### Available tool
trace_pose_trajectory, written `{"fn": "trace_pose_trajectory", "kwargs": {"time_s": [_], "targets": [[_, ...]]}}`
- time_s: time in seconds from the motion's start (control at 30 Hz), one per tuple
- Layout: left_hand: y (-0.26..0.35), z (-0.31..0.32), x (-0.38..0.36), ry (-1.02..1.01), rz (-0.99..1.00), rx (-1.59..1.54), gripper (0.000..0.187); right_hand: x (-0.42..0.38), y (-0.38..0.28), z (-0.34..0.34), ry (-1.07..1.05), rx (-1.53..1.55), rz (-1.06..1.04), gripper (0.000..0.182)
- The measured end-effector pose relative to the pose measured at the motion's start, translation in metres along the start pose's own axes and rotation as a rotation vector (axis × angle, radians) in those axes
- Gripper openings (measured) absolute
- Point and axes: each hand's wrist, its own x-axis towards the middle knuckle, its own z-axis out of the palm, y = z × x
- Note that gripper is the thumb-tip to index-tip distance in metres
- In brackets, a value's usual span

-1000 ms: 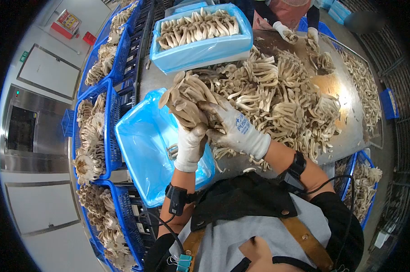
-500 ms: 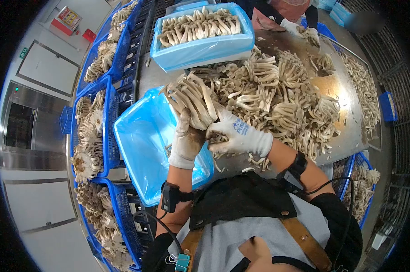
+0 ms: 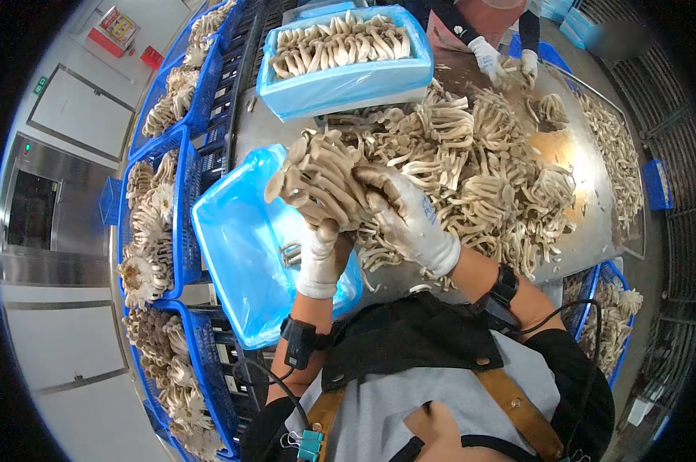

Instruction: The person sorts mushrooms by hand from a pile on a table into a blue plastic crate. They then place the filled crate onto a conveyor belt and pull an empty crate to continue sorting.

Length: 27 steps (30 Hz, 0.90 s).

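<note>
A cluster of long-stemmed mushrooms (image 3: 317, 179) is held in front of me, its caps toward the upper left. From below, my left hand (image 3: 325, 258), in a soiled white glove, is closed around its base. My right hand (image 3: 409, 215), gloved too, has its fingers curled against the cluster's right side; the fingertips are partly hidden. Just under the cluster is a box lined with blue plastic (image 3: 244, 254), with a few loose mushrooms (image 3: 290, 252) inside. Beyond my right hand spreads a large mushroom pile (image 3: 479, 169) on the metal table (image 3: 594, 223).
A lined box (image 3: 344, 88) filled with rows of mushrooms stands at the back. Blue crates (image 3: 182, 223) of mushroom clusters line the left side. Across the table, a co-worker's gloved hands (image 3: 486, 58) handle mushrooms. Another blue crate (image 3: 621, 308) sits at the lower right.
The cluster has tipped so its caps face more toward the upper left. My right hand has turned and moved up along its side. The co-worker's hands have moved apart.
</note>
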Motion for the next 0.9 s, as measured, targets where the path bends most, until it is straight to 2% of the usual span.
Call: {"fn": "trace_pose_trajectory", "kwargs": {"time_s": [0.03,0.07,0.13,0.17,0.2,0.23,0.27,0.3,0.33,0.37,0.43,0.47,0.5,0.53,0.57,0.6,0.63,0.7,0.73,0.8,0.83,0.87,0.9], "targets": [[-0.001,0.003,-0.004,0.004,0.041,0.026,0.107,0.0,0.004,0.003,0.031,-0.135,-0.075,0.042],[0.0,0.008,-0.008,0.009,0.083,0.051,0.107,-0.002,0.007,0.008,0.064,-0.101,-0.066,0.037],[0.002,-0.002,-0.014,-0.009,0.125,0.121,0.106,-0.006,0.016,0.02,-0.063,0.066,-0.01,0.041],[0.001,0.003,-0.021,0.048,0.156,0.111,0.105,-0.009,0.018,0.027,-0.131,0.151,0.019,0.044],[-0.004,-0.006,-0.027,0.076,0.16,0.092,0.105,-0.008,0.002,0.029,-0.214,0.189,0.085,0.061],[-0.007,-0.017,-0.033,0.105,0.167,0.074,0.104,-0.009,-0.011,0.033,-0.351,0.581,0.302,0.081],[-0.005,-0.017,-0.042,0.155,0.162,0.05,0.104,-0.015,-0.015,0.042,-0.401,0.516,0.29,0.09],[-0.004,-0.026,-0.052,0.103,0.144,0.045,0.099,-0.018,-0.016,0.052,-0.45,0.45,0.276,0.1],[-0.01,-0.035,-0.062,0.168,0.132,0.026,0.09,-0.019,-0.005,0.062,-0.512,0.021,0.202,0.116],[-0.006,-0.033,-0.068,0.23,0.116,0.004,0.081,-0.014,-0.004,0.075,-0.532,-0.02,0.209,0.119],[0.014,-0.037,-0.077,0.168,0.062,-0.109,0.072,0.002,-0.004,0.103,-0.56,-0.112,0.227,0.125],[0.017,-0.057,-0.079,0.182,0.013,-0.15,0.074,0.016,-0.011,0.113,-0.599,-0.136,0.243,0.123],[0.026,-0.063,-0.076,0.188,0.098,-0.17,0.076,0.022,0.008,0.13,-0.647,-0.239,0.073,0.113],[0.034,-0.076,-0.074,0.171,0.101,-0.174,0.077,0.027,0.026,0.147,-0.671,-0.338,-0.102,0.103],[0.042,-0.093,-0.072,0.155,0.103,-0.179,0.078,0.041,0.035,0.16,-0.712,-0.316,-0.149,0.095],[0.051,-0.109,-0.07,0.137,0.022,-0.239,0.078,0.055,0.045,0.172,-0.754,-0.292,-0.196,0.087],[0.048,-0.135,-0.064,0.177,-0.013,-0.18,0.078,0.069,0.068,0.187,-0.746,-0.319,-0.331,0.085],[0.064,-0.17,-0.061,0.082,-0.131,0.075,0.077,0.095,0.107,0.211,-0.719,-0.337,-0.556,0.079],[0.069,-0.182,-0.053,0.168,-0.216,0.198,0.076,0.105,0.119,0.219,-0.713,-0.262,-0.604,0.076],[0.088,-0.2,-0.054,0.08,-0.171,0.426,0.072,0.115,0.114,0.224,-0.734,0.208,-0.352,0.069],[0.093,-0.208,-0.049,0.063,-0.137,0.535,0.07,0.113,0.101,0.209,-0.812,0.546,0.061,0.077],[0.093,-0.217,-0.04,0.089,-0.169,0.844,0.071,0.112,0.068,0.192,-0.733,0.891,0.493,0.085],[0.091,-0.222,-0.033,0.118,-0.203,1.152,0.071,0.117,0.053,0.188,-0.742,0.733,0.523,0.082]]}}
